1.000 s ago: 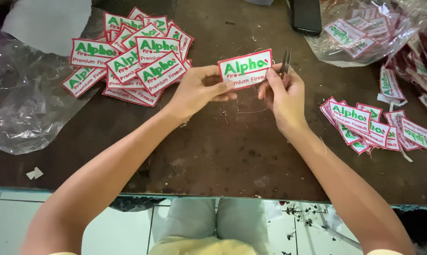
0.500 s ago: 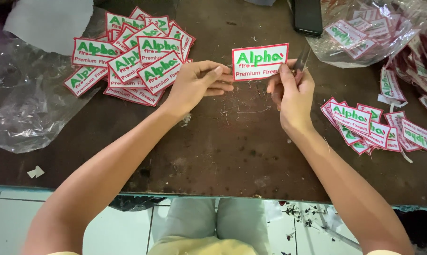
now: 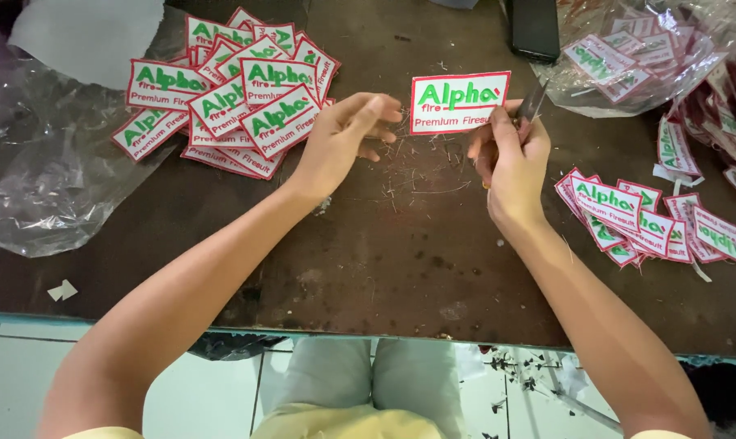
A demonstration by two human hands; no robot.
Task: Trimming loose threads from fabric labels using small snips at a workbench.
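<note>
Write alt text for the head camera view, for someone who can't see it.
A person's right hand holds a white, red-bordered embroidered patch and small metal snips above a dark worktable, the left hand open beside it. Matching patches lie piled at left and right.

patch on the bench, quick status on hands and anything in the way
Left hand open, beside patch. Right hand grips small metal snips at patch's right edge. Thread scraps on table, nothing blocking.
</note>
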